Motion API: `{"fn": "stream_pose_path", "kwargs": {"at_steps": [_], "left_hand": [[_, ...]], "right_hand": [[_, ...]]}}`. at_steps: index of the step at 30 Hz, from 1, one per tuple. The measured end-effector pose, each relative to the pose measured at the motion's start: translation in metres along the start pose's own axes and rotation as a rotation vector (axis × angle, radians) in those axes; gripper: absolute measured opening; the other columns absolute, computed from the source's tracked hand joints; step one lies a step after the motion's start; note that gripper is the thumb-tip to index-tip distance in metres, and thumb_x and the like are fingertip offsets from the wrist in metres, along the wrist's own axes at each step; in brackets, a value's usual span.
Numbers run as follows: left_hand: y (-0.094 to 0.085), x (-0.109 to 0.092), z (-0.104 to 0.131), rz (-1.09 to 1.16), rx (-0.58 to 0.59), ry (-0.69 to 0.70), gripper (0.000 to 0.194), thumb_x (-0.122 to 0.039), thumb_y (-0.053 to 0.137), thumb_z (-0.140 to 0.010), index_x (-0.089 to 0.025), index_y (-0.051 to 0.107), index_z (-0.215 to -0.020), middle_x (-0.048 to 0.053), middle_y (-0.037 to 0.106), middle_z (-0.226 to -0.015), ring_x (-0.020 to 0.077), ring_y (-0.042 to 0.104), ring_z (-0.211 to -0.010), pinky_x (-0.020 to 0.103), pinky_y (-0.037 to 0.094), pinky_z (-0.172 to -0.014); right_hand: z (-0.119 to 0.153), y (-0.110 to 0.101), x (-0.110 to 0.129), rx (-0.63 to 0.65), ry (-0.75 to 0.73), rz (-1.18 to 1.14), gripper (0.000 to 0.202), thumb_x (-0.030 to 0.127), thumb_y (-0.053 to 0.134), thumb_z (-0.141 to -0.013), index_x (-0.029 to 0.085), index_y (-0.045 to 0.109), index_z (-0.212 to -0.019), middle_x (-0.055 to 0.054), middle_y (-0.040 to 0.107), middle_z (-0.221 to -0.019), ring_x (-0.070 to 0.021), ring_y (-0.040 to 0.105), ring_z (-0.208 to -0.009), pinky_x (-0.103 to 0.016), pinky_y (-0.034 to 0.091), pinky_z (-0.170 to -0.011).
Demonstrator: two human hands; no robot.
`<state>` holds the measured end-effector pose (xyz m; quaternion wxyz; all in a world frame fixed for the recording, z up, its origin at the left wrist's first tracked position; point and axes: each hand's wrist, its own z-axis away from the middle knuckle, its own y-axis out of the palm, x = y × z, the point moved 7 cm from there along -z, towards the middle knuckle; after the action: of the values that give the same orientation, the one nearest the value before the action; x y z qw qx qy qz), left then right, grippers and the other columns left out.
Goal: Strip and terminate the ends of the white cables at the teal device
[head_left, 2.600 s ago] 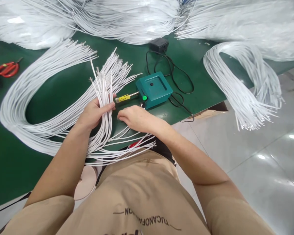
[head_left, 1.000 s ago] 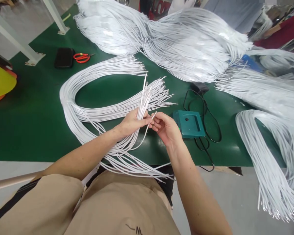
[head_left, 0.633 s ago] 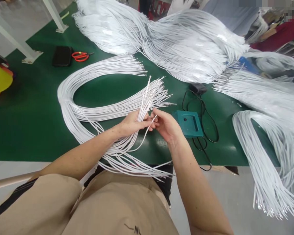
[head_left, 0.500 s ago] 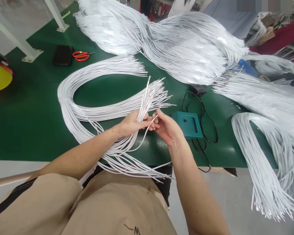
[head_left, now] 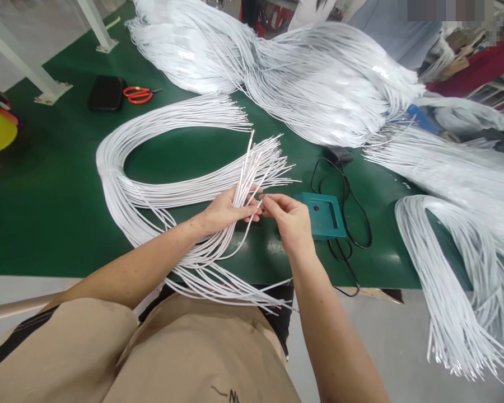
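Note:
White wires with bare tips lie in a curved bundle (head_left: 109, 151) on the green table. My left hand (head_left: 224, 214) is closed around several wires (head_left: 243, 184) from it, their ends fanning upward past the thumb. Fingertips of my right hand (head_left: 292, 218) are pinched on the end of a single wire (head_left: 252, 217), close beside the left thumb. That wire bends down in a loop below the hands. Loose wire ends (head_left: 243, 291) hang over the table's front edge by the apron (head_left: 201, 347).
Right of my hands sits a teal device (head_left: 325, 217) with a black cable (head_left: 367, 224). Large wire heaps (head_left: 319, 84) cover the back; another bundle (head_left: 428, 268) droops over the right edge. Red-handled scissors (head_left: 138, 95) and a black box (head_left: 106, 93) lie back left. A person's red sleeve (head_left: 479, 64) shows.
My right hand has turned over, its back now facing up, and its fingers have closed at the single wire's end. The left hand keeps its grip in nearly the same place.

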<state>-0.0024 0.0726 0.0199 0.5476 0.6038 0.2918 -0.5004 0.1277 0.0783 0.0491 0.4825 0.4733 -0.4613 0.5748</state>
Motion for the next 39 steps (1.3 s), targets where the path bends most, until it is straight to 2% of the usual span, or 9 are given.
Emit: {"fn": "stream_pose_path", "kwargs": {"at_steps": [3,8,12,15,17,21,26,30,39], "left_hand": [[0.000,0.003,0.001,0.034,0.011,-0.067,0.067,-0.023,0.077,-0.070,-0.013,0.049,-0.130,0.000,0.063,-0.078,0.0120,0.065,-0.067,0.023,0.049,-0.060],[-0.003,0.008,-0.001,0.091,0.026,-0.135,0.059,-0.021,0.076,-0.070,-0.012,0.056,-0.125,0.000,0.062,-0.077,0.0091,0.062,-0.064,0.019,0.045,-0.055],[-0.004,0.010,-0.003,0.095,0.039,-0.153,0.049,-0.020,0.077,-0.070,-0.012,0.061,-0.115,0.000,0.062,-0.076,0.0089,0.062,-0.063,0.018,0.046,-0.054],[-0.006,0.012,-0.004,0.043,0.024,-0.156,0.045,-0.019,0.075,-0.071,-0.011,0.061,-0.113,0.001,0.063,-0.076,0.0098,0.064,-0.064,0.019,0.048,-0.057],[-0.011,0.014,-0.005,-0.015,-0.006,-0.154,0.045,-0.018,0.075,-0.071,-0.012,0.060,-0.114,0.001,0.064,-0.076,0.0118,0.066,-0.065,0.020,0.050,-0.058],[-0.018,0.015,-0.008,-0.125,-0.058,-0.141,0.050,-0.020,0.076,-0.071,-0.012,0.058,-0.117,0.002,0.066,-0.075,0.0161,0.069,-0.069,0.023,0.052,-0.058],[-0.021,0.012,-0.008,-0.257,-0.105,-0.162,0.050,-0.018,0.075,-0.070,-0.009,0.058,-0.116,0.004,0.068,-0.071,0.0131,0.066,-0.059,0.023,0.051,-0.055],[-0.021,0.011,-0.008,-0.336,-0.105,-0.157,0.049,-0.018,0.074,-0.070,-0.010,0.059,-0.115,0.005,0.070,-0.071,0.0129,0.065,-0.056,0.023,0.052,-0.056],[-0.027,0.028,-0.015,-0.448,-0.154,-0.106,0.043,-0.018,0.072,-0.067,-0.016,0.064,-0.110,0.002,0.072,-0.073,0.0174,0.069,-0.059,0.026,0.055,-0.056]], "right_hand": [[0.002,-0.002,0.009,-0.085,-0.178,0.343,0.017,0.034,0.061,-0.081,0.019,0.065,-0.073,-0.001,0.064,-0.070,-0.0148,0.055,-0.067,-0.029,0.044,-0.068],[0.009,0.012,0.014,-0.189,-0.510,0.863,0.024,0.025,0.043,-0.092,0.020,0.059,-0.075,-0.006,0.061,-0.078,-0.0190,0.053,-0.076,-0.031,0.040,-0.072],[0.013,0.026,0.009,-0.173,-0.683,1.188,0.032,0.023,0.034,-0.096,0.018,0.060,-0.078,-0.010,0.059,-0.078,-0.0228,0.050,-0.079,-0.034,0.037,-0.075],[0.012,0.030,0.008,-0.074,-0.727,1.322,0.034,0.022,0.033,-0.097,0.018,0.061,-0.078,-0.010,0.060,-0.078,-0.0230,0.049,-0.078,-0.035,0.035,-0.073],[0.009,0.026,0.010,0.002,-0.727,1.359,0.030,0.023,0.036,-0.096,0.018,0.062,-0.083,-0.010,0.062,-0.081,-0.0231,0.050,-0.080,-0.035,0.034,-0.073],[-0.006,0.006,0.017,0.027,-0.610,1.360,0.017,0.021,0.048,-0.091,0.017,0.063,-0.099,-0.010,0.067,-0.096,-0.0252,0.054,-0.091,-0.036,0.034,-0.079],[-0.022,-0.003,0.009,0.206,-0.483,1.337,0.012,0.015,0.054,-0.084,0.018,0.065,-0.083,-0.006,0.069,-0.082,-0.0216,0.057,-0.080,-0.035,0.036,-0.081],[-0.024,-0.005,0.009,0.223,-0.479,1.327,0.012,0.010,0.056,-0.078,0.018,0.065,-0.079,-0.006,0.068,-0.080,-0.0214,0.056,-0.079,-0.033,0.035,-0.075],[-0.027,-0.008,0.007,0.141,-0.444,1.354,0.021,0.009,0.047,-0.079,0.017,0.067,-0.076,-0.008,0.060,-0.070,-0.0225,0.052,-0.076,-0.034,0.034,-0.069]]}}
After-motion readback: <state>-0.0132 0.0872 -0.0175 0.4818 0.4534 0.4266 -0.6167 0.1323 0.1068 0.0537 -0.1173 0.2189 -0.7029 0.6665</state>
